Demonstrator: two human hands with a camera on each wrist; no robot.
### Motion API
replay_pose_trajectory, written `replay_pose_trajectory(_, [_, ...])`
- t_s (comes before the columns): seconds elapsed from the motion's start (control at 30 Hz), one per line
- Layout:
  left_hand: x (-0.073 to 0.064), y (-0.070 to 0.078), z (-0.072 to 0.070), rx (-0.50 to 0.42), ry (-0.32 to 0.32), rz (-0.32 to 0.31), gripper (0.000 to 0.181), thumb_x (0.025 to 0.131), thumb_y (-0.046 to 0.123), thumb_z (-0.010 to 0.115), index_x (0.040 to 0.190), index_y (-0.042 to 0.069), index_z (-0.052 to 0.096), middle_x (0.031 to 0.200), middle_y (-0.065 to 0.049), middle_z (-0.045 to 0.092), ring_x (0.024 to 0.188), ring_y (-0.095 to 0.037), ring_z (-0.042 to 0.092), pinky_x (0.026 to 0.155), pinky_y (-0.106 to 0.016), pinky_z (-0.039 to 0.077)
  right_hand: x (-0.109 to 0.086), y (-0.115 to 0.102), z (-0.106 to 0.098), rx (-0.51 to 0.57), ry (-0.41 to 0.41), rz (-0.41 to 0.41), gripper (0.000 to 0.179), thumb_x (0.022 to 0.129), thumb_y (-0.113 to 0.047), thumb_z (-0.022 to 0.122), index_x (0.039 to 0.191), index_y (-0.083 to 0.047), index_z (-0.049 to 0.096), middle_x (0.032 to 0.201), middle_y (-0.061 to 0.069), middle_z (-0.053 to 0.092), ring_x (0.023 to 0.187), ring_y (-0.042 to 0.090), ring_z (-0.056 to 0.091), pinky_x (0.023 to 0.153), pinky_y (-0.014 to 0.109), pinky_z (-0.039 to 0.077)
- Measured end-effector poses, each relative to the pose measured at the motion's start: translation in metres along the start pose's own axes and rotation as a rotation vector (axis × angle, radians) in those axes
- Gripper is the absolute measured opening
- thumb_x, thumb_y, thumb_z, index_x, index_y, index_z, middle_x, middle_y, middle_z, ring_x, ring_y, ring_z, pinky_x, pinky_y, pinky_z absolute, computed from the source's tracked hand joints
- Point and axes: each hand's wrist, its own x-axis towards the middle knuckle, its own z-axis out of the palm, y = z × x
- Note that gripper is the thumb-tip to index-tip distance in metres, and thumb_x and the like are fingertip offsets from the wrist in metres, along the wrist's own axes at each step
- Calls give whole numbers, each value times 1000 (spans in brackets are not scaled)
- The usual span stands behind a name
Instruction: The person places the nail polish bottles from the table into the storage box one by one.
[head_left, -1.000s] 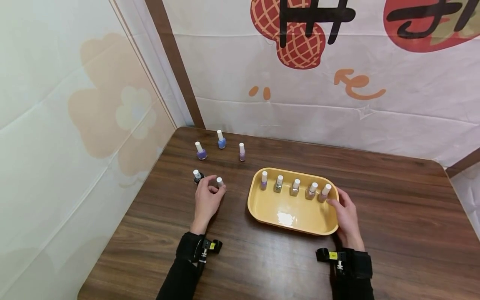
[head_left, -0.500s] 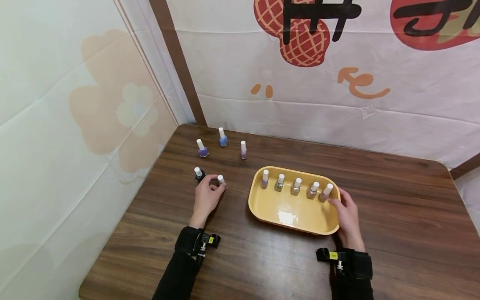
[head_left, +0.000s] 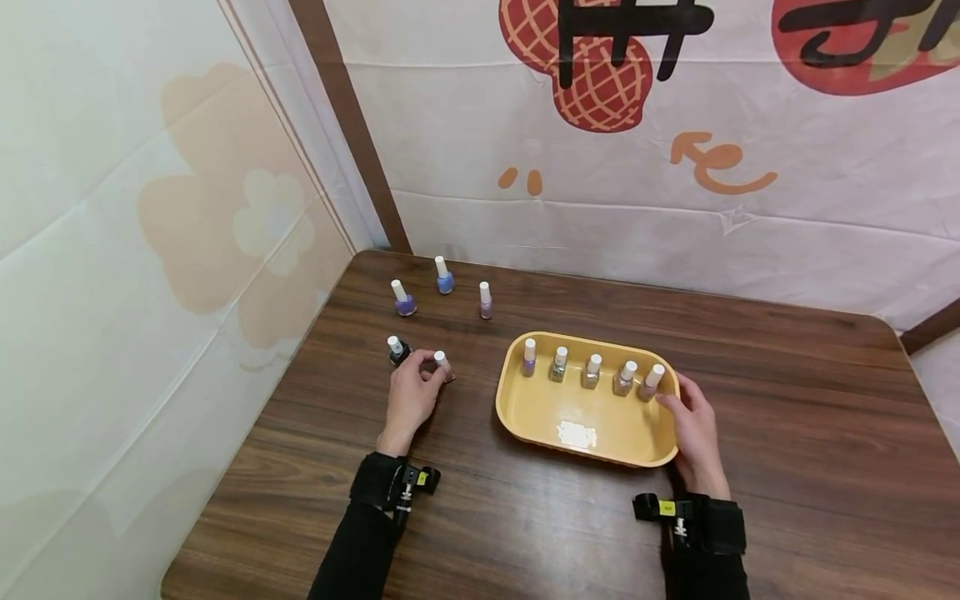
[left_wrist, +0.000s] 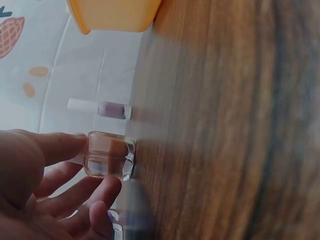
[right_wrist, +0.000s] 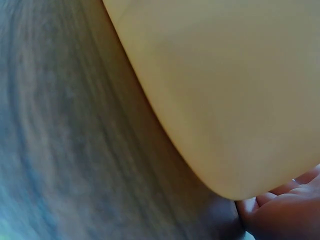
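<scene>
My left hand (head_left: 409,395) pinches a clear nail polish bottle (left_wrist: 107,155) with pinkish polish near its white cap. In the left wrist view the bottle's base is at or very near the tabletop. Just left of those fingers stands a black nail polish bottle (head_left: 398,351), partly covered by the hand. My right hand (head_left: 697,432) grips the right end of a yellow tray (head_left: 517,421), thumb over the rim. Several white-capped nail polish bottles (head_left: 591,372) form a row along the tray's far side. In the right wrist view, the tray wall (right_wrist: 215,100) hides most of that hand.
Behind the left hand stand a purple bottle (head_left: 404,302), a blue bottle (head_left: 445,282) and a slim lilac bottle (head_left: 486,307). The wooden table (head_left: 810,433) meets a printed cloth wall (head_left: 450,125) at the back and another at the left.
The bottle in my left fingers has tilted a little, and more of its body shows beside the thumb. My right hand and the tray have stayed in place.
</scene>
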Motion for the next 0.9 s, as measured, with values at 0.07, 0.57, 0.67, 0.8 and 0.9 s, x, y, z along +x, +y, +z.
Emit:
replay_pose_trajectory(0.07, [0, 0, 0, 5, 1, 2, 26, 91, 22, 67, 112, 7, 64, 101, -11, 67, 70, -17, 60, 58, -25, 43, 0, 0, 0, 1, 5, 4, 50, 96, -10, 50, 145, -10, 39, 142, 3, 40, 112, 8, 46, 82, 8, 45])
replay_pose_trajectory(0.57, [0, 1, -2, 15, 52, 38, 21, 91, 19, 66, 108, 7, 66, 102, -11, 69, 70, -18, 60, 59, -25, 42, 2, -1, 3, 9, 6, 21, 50, 95, -9, 47, 145, -9, 40, 138, 4, 41, 109, 11, 48, 79, 10, 47])
replay_pose_trajectory(0.67, [-1, 3, -1, 15, 55, 48, 19, 91, 19, 66, 107, 7, 66, 101, -10, 69, 70, -18, 60, 60, -26, 43, 1, -1, 2, 10, 5, 29, 51, 94, -9, 46, 145, -9, 39, 142, 6, 40, 112, 13, 47, 79, 10, 46])
replay_pose_trajectory(0.8, [-1, 6, -1, 19, 47, 67, 19, 92, 19, 66, 107, 7, 66, 98, -10, 68, 71, -19, 59, 61, -27, 43, 1, -2, 1, 12, 3, 33, 52, 94, -9, 45, 146, -9, 39, 144, 6, 38, 114, 14, 45, 80, 10, 45])
replay_pose_trajectory(0.9, [-2, 9, -1, 27, 38, 81, 20, 92, 19, 66, 108, 7, 66, 96, -10, 66, 72, -20, 57, 61, -28, 42, 1, -2, 0, 18, 5, 32, 52, 93, -8, 45, 145, -9, 40, 142, 5, 39, 113, 13, 46, 80, 11, 45])
